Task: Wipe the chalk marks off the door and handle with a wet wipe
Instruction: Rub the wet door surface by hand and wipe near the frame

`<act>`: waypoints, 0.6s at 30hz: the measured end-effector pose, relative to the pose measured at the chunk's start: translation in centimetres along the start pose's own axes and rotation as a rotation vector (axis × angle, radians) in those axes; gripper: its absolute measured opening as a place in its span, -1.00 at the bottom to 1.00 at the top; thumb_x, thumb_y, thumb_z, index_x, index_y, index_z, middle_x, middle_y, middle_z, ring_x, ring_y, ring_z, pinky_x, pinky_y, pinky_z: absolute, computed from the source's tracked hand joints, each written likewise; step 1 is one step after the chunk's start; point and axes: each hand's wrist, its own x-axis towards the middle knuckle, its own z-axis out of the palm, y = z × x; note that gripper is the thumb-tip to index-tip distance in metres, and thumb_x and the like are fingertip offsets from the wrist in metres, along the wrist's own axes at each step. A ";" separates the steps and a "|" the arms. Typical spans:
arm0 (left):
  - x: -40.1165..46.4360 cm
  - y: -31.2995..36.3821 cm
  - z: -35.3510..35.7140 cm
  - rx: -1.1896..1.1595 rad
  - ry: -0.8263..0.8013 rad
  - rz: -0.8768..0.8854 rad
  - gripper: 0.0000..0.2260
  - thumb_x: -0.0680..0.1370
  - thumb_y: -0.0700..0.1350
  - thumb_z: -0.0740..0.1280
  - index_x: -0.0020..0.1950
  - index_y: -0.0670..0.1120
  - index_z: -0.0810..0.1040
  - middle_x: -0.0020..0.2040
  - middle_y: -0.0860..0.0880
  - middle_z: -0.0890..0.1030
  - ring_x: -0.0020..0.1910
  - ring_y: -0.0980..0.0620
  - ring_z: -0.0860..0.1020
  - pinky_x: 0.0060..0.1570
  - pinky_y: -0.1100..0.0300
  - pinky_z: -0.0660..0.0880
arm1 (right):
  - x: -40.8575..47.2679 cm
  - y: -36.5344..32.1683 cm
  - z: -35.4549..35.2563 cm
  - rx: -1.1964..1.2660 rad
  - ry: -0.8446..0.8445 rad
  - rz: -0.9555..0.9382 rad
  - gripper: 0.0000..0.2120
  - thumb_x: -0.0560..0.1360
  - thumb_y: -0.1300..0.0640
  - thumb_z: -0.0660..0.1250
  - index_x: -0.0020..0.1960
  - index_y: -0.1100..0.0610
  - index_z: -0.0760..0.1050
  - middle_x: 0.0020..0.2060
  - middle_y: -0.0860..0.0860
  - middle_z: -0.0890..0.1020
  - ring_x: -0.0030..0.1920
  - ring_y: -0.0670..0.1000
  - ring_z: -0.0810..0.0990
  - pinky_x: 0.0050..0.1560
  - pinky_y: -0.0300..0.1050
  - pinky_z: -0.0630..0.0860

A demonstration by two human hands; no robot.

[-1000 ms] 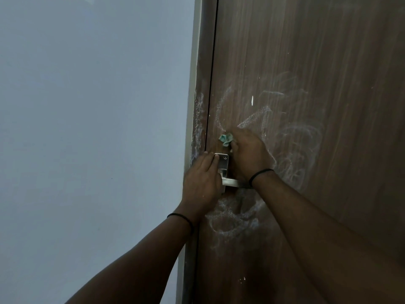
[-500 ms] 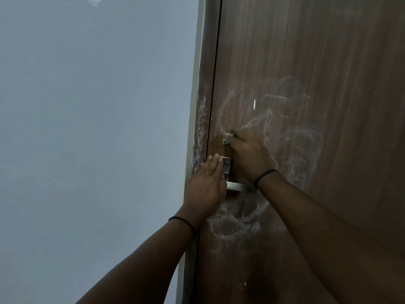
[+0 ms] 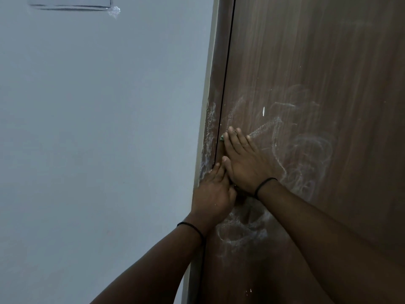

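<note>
The brown wooden door (image 3: 328,73) carries white chalk marks (image 3: 306,154) to the right of my hands and more chalk smears (image 3: 241,229) below them. My right hand (image 3: 243,163) lies flat on the door near its left edge, fingers pointing up, pressing a greenish wet wipe (image 3: 222,138) of which only a corner shows at the fingertips. My left hand (image 3: 213,194) rests on the door edge where the handle sits. Both hands cover the metal handle, so it is hidden.
The door frame (image 3: 209,132) left of the door is also dusted with chalk. A pale wall (image 3: 98,139) fills the left half, with a rectangular fixture (image 3: 70,3) at the top edge.
My right hand has opened flat and slid up and left along the door edge with the wipe under it. It and the left hand now cover the handle plate and lever.
</note>
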 end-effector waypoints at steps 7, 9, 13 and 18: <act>0.3 -0.9 -0.4 0.055 -0.038 0.022 -0.48 0.65 -0.01 0.09 0.60 -0.11 0.15 0.60 -0.07 0.17 0.60 -0.02 0.11 0.56 0.11 0.09 | -2.2 1.4 0.0 -0.005 -0.051 0.007 -0.42 0.64 -0.10 -0.27 0.61 0.10 -0.18 0.60 0.02 -0.17 0.58 -0.02 -0.25 0.58 0.02 -0.18; 0.3 -0.8 -0.3 0.065 -0.045 0.008 -0.48 0.66 0.00 0.06 0.61 -0.10 0.14 0.61 -0.05 0.13 0.60 0.01 0.08 0.56 0.10 0.09 | -2.0 2.0 -0.4 0.019 -0.031 0.091 -0.41 0.64 -0.11 -0.27 0.60 0.10 -0.21 0.59 0.02 -0.19 0.58 -0.02 -0.26 0.58 0.02 -0.18; 0.2 -0.4 -0.1 0.040 -0.040 -0.018 -0.48 0.65 0.01 0.07 0.61 -0.04 0.14 0.61 -0.02 0.15 0.59 -0.01 0.11 0.53 0.06 0.19 | 0.7 0.4 -1.1 0.098 0.012 0.135 -0.41 0.66 -0.11 -0.23 0.60 0.13 -0.22 0.58 0.03 -0.22 0.57 -0.01 -0.28 0.58 0.01 -0.21; 0.4 -0.8 -0.7 0.042 -0.018 0.065 -0.49 0.65 -0.02 0.14 0.59 -0.11 0.19 0.59 -0.08 0.23 0.57 -0.06 0.18 0.54 0.10 0.15 | -0.5 -0.4 0.0 -0.005 -0.027 0.016 -0.42 0.65 -0.10 -0.26 0.61 0.11 -0.18 0.60 0.02 -0.16 0.58 -0.02 -0.24 0.57 0.01 -0.22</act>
